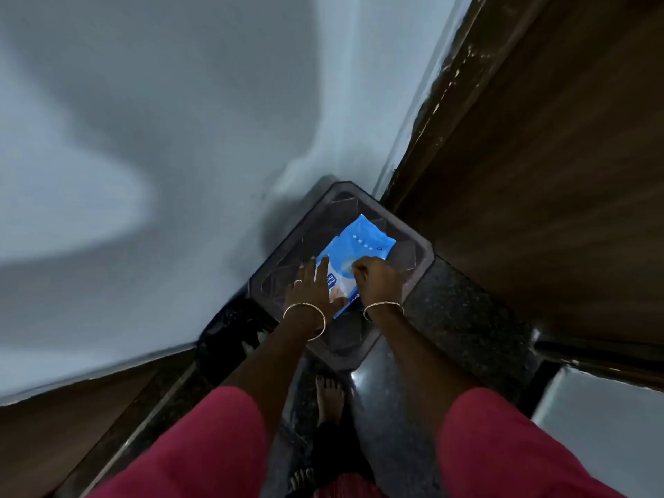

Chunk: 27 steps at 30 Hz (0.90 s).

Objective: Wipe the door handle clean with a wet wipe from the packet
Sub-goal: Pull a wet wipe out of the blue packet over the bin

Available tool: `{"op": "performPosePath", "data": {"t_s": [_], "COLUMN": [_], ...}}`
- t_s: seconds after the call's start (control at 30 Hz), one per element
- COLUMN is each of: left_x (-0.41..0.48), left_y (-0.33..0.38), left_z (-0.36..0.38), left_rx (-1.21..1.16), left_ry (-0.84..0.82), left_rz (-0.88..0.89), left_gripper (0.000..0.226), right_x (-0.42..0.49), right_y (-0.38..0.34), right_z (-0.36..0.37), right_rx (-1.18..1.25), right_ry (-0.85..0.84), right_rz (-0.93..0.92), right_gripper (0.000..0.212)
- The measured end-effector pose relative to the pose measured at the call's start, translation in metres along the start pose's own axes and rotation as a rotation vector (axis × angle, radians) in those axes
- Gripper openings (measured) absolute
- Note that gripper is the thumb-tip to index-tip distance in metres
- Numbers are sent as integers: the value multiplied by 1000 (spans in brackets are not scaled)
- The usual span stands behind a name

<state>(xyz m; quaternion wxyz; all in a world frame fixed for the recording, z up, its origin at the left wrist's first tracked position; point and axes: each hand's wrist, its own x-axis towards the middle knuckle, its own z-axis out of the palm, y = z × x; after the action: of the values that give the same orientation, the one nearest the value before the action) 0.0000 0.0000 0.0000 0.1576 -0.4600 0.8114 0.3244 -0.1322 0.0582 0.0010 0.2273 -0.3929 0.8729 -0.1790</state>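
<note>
My left hand (310, 287) lies flat and open on the blue wet wipe packet (359, 257), fingers spread, pressing down without clasping anything; I judge it is there to pin the packet so it won't lift when a wipe is drawn. The packet rests on a dark plastic stool (413, 253) directly beneath both hands, pushed into the corner between the pale wall (179, 138) and the brown door (539, 174). My right hand (377, 278), just beside the left, has its grip curled nearly closed, fingertips pinching at the pale patch in the middle of the packet, probably the opening flap. Whether a wipe is already caught there I cannot tell. The door handle is nowhere in view, so the wiping itself has not begun.
</note>
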Motion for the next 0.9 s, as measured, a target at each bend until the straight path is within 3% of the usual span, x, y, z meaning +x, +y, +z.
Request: {"op": "performPosePath", "data": {"t_s": [0.2,0.4,0.63,0.9], "left_x": [23,27,29,31], "left_y": [-10,-18,-23,-20], "left_z": [24,40,42,46], "left_rx": [-35,-125,-192,-117], "left_ry": [-77,-124,-110,-133], "left_rz": [-20,6,25,40], "left_gripper": [101,105,105,99], "right_x": [31,51,56,49], "right_y": [10,17,22,36], "right_z": [17,22,29,33], "right_rx": [-399,-517,-422,-90], "right_ry": [-181,-253,-236,-142], "right_rz": [-274,-358,-359,-207], "right_gripper": [25,24,20,7]}}
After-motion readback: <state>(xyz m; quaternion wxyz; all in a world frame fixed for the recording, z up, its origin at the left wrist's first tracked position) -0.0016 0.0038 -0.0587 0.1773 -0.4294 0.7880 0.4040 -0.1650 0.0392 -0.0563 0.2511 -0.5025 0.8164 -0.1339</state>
